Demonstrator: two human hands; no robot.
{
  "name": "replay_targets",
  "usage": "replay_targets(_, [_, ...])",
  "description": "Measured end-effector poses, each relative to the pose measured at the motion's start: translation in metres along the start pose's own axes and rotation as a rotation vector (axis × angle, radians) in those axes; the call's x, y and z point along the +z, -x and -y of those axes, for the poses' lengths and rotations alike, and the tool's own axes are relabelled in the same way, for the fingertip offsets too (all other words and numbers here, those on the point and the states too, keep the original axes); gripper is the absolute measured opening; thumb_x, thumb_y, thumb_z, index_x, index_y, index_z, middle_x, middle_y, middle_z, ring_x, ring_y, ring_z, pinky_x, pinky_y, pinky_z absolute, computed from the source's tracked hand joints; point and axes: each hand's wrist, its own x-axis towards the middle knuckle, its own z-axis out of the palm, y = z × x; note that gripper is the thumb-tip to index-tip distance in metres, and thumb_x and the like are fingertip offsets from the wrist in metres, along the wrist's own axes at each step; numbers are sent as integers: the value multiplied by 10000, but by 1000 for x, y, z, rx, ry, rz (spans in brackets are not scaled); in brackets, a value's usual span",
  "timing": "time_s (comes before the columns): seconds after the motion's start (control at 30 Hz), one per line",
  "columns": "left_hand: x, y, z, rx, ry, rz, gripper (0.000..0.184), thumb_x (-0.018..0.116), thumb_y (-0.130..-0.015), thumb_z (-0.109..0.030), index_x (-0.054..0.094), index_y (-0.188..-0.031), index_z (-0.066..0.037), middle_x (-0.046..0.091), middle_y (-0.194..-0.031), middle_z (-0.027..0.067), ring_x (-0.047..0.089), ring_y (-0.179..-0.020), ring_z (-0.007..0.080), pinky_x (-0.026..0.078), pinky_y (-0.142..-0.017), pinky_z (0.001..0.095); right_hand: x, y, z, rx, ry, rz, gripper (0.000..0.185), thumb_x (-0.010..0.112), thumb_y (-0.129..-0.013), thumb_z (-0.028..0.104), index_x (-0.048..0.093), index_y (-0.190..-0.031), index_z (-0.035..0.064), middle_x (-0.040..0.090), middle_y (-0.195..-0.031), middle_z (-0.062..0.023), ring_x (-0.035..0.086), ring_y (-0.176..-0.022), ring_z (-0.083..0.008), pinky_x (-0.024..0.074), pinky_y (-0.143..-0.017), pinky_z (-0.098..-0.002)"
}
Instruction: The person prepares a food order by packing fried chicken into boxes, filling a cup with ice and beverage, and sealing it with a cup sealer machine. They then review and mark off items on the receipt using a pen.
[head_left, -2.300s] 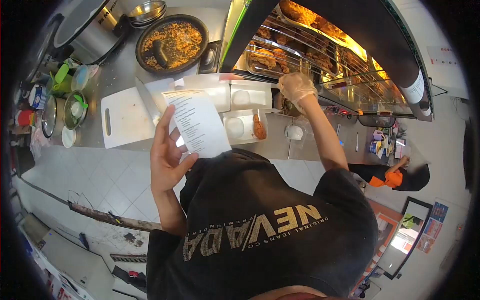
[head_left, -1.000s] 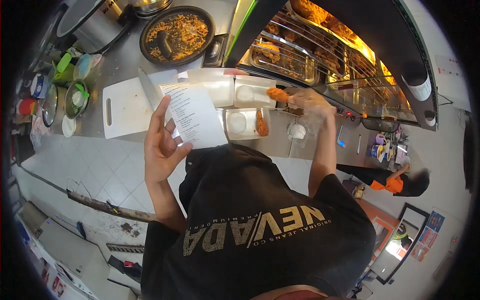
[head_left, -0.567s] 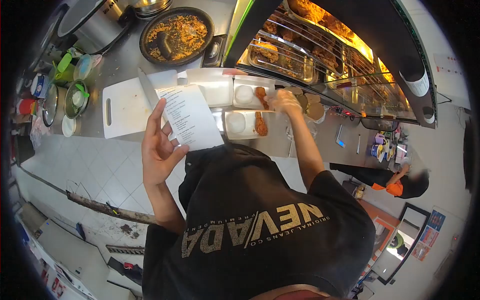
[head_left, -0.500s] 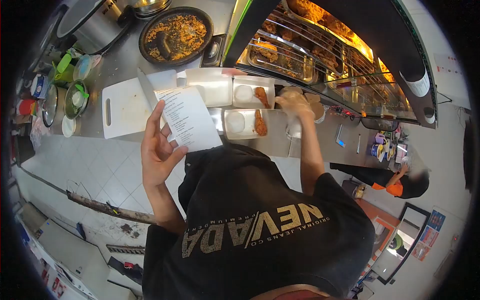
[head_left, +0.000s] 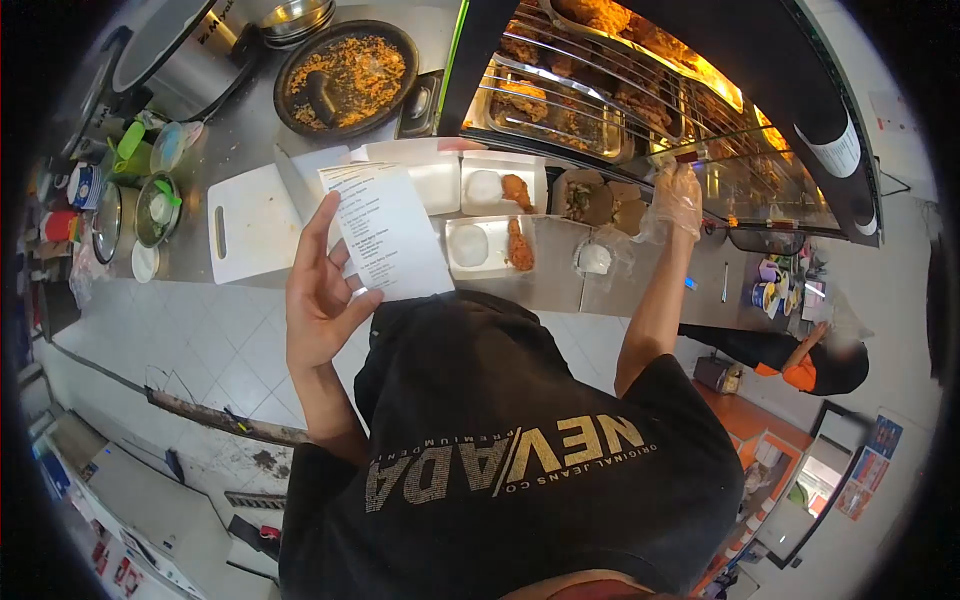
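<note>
My left hand (head_left: 318,305) is closed on a printed paper slip (head_left: 395,235), held between thumb and fingers above the counter. In a clear plastic glove, my right hand (head_left: 676,200) is at the lower edge of the glass-fronted warmer (head_left: 745,165). Its fingers look drawn together; what they hold, if anything, is hidden. Left of it are cardboard boxes (head_left: 585,200) with chopped food. Two white boxes hold a rice mound (head_left: 484,188) with a fried drumstick (head_left: 516,190), and another rice mound (head_left: 468,245) with a drumstick (head_left: 520,247). Beside them lies an open white box (head_left: 435,188).
A white cutting board (head_left: 250,225) lies at left, near a dark pan (head_left: 345,80) of orange-brown crumbs. Fried chicken (head_left: 595,15) sits on the warmer's racks. A small white bowl (head_left: 594,259) is below the cardboard boxes. A co-worker (head_left: 800,365) stands at far right.
My right hand has moved right, from over the cardboard boxes to the warmer's lower edge, uncovering the food in the boxes. My left hand still holds the paper slip.
</note>
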Motion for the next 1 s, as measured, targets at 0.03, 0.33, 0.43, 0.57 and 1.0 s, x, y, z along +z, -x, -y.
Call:
replay_targets(0.03, [-1, 2, 1, 0, 8, -19, 989, 634, -754, 212, 162, -1611, 68, 272, -1631, 204, 409, -1454, 330, 506, -1105, 443, 21, -8, -24, -107, 54, -28, 466, 512, -1027, 415, 661, -1103, -20, 707, -1058, -288, 671, -1012, -481, 526, -852, -571])
replay_targets(0.33, [1, -1, 14, -31, 35, 31, 1002, 657, -756, 207, 172, -1618, 46, 295, -1625, 189, 411, -1454, 328, 526, -1073, 432, 8, 26, 82, -330, -38, -124, 320, 521, -1041, 283, 663, -928, 20, 683, -802, -254, 696, -759, -395, 527, -656, -513])
replay_targets(0.43, [4, -5, 10, -47, 32, 66, 1014, 669, -759, 205, 174, -1625, 25, 305, -1624, 173, 406, -1456, 313, 538, -1051, 417, 10, 34, 125, -429, -165, -147, 325, 531, -1039, 280, 664, -860, 44, 688, -774, -227, 689, -729, -405, 517, -648, -522])
replay_targets(0.57, [9, -6, 5, -10, 59, 120, 1033, 660, -763, 225, 155, -1636, -3, 284, -1635, 157, 416, -1449, 291, 556, -1015, 394, 24, 43, 176, -529, -196, -140, 188, 598, -957, 208, 684, -884, 57, 683, -761, -176, 668, -716, -384, 516, -673, -515])
replay_targets(1.0, [-8, 11, 5, 28, 62, 84, 1007, 644, -769, 212, 168, -1630, -5, 260, -1636, 163, 386, -1471, 304, 573, -1005, 405, 17, 48, 264, -845, 90, -14, 197, 561, -982, 195, 695, -958, 53, 693, -788, -181, 701, -702, -369, 543, -566, -476])
